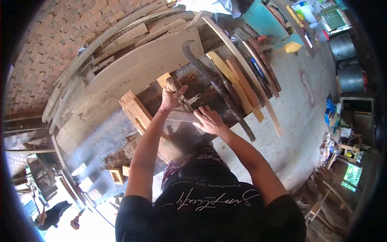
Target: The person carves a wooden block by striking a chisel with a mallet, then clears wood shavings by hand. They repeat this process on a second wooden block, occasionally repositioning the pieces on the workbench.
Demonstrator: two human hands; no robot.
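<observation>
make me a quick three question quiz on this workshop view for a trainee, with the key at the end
1. True or false: the wearer's left hand is empty.

2. What does the long-handled tool to the right of the hands have at its far end?
A) a curved blade
B) a round brush
C) a forked head

3. Fill in the blank: the wall at the upper left of the view is built of ____.

Key: 1. False, it grips a wooden handle. 2. A. 3. Bricks.

Woodworking workshop: boards (137, 62) along brick wall (52, 48), curved blade (195, 60), concrete floor (296, 109)
</observation>
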